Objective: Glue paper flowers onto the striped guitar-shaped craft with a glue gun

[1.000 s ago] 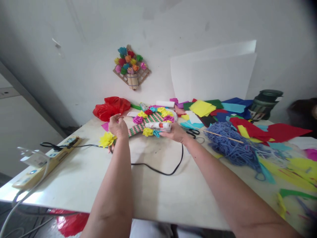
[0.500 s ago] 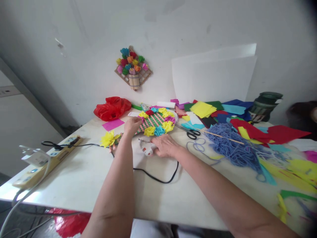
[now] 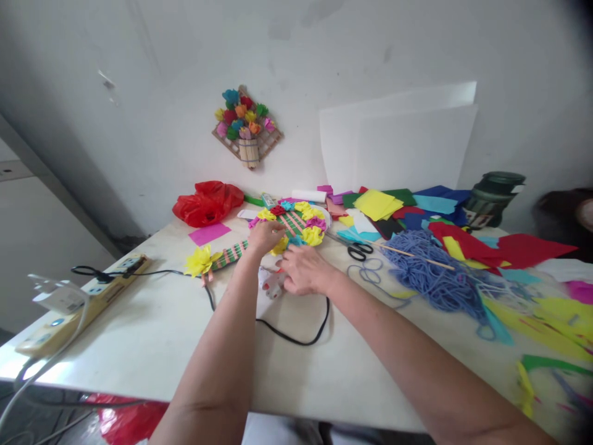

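Note:
A round woven fan [image 3: 291, 222] in green with pink strips lies on the table, ringed by crumpled paper flowers. Its handle [image 3: 227, 254] points left and ends in a yellow paper flower [image 3: 199, 260]. Above the fan's near side is my left hand [image 3: 266, 237], its fingers bent together toward the right. Whether anything is between them is hidden. My right hand [image 3: 306, 270] has its fingers curled on a white, red-spotted glue gun [image 3: 270, 283] just in front of the fan. A black cord [image 3: 296, 340] loops on the table near it.
Scissors [image 3: 359, 249], a thin stick [image 3: 412, 252] and tangled blue yarn [image 3: 430, 272] lie on the right, with coloured paper sheets [image 3: 377, 204] behind. A power strip [image 3: 83, 306] is at left. A red plastic bag [image 3: 208, 203] and a dark green jar [image 3: 493, 199] stand farther back.
My left hand has left the fan's left edge and moved right across its near side, uncovering the handle. My right hand has shifted slightly left over the glue gun.

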`<control>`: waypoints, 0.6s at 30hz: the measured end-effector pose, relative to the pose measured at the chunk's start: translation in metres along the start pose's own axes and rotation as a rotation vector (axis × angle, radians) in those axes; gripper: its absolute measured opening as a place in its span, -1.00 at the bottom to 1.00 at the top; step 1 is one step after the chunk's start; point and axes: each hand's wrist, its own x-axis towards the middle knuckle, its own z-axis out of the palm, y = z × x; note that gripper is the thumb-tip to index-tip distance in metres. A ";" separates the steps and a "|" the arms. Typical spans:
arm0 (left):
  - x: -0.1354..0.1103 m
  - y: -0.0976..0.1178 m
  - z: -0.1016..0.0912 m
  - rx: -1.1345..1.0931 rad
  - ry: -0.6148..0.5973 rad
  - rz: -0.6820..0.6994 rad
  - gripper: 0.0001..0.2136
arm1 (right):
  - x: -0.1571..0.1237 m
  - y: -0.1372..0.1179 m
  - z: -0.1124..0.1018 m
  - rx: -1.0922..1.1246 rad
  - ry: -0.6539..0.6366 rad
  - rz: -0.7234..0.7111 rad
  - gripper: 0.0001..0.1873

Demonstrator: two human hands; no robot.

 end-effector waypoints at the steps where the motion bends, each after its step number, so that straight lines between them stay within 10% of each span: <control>1: 0.001 0.000 0.001 0.005 -0.005 0.006 -0.76 | 0.000 0.004 -0.003 0.014 0.029 0.040 -0.72; 10: 0.008 0.016 0.005 0.041 -0.038 0.057 -0.77 | -0.011 0.075 -0.005 0.081 0.431 0.679 -0.64; 18: 0.019 0.028 0.013 0.098 -0.072 0.131 -0.77 | 0.005 0.111 -0.011 0.279 0.452 0.756 -0.81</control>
